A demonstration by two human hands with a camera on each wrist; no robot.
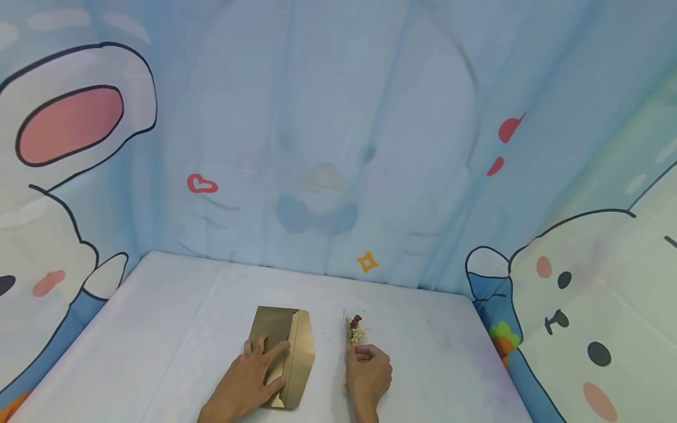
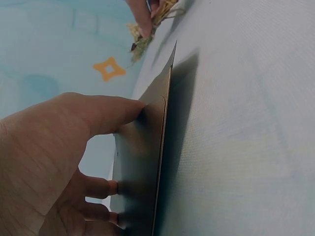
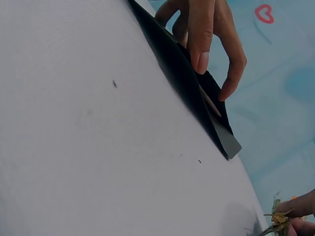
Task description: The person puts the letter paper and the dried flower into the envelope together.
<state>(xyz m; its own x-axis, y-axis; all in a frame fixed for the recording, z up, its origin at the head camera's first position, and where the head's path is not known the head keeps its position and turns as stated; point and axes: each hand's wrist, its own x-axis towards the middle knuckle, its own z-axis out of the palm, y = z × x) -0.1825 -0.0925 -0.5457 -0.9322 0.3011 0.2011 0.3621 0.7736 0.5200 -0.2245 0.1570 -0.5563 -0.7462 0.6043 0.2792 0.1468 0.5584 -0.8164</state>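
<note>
A gold envelope (image 1: 272, 321) lies on the table with its flap (image 1: 304, 358) folded out to the right. My left hand (image 1: 244, 376) rests on it, fingers spread and thumb near the flap's crease. In the right wrist view, a dark gap shows along the envelope's opening under the left fingers (image 3: 201, 46). To the right of the envelope, my right hand (image 1: 368, 376) pinches a small bunch of dried flowers (image 1: 355, 330) by its stems. Its heads, cream and dark red with green sprigs, point away from me. The right fingers hide part of the stems.
The white-covered table (image 1: 433, 346) extends on both sides of the hands. A few tiny dark specks lie on it near the flowers. A blue printed cloth (image 1: 328, 117) with cartoon animals hangs behind and along both sides.
</note>
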